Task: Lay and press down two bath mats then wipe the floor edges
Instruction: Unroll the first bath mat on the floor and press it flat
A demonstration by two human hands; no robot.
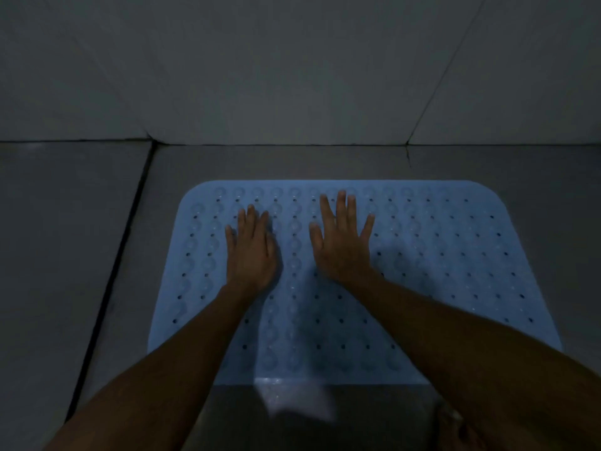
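Observation:
A light blue rubber bath mat [439, 255] with rows of small holes and suction bumps lies flat on the grey tiled floor. My left hand [252, 249] rests palm down on the mat's left half, fingers fairly close together. My right hand [341, 242] lies palm down near the mat's middle, fingers spread. Both hands hold nothing. A pale, translucent sheet [292, 402] shows at the mat's near edge between my arms; I cannot tell if it is a second mat.
The white tiled wall [292, 76] meets the floor just beyond the mat's far edge. A dark grout line [113, 271] runs down the floor left of the mat. Part of my leg or foot [455, 424] shows at the bottom right. The light is dim.

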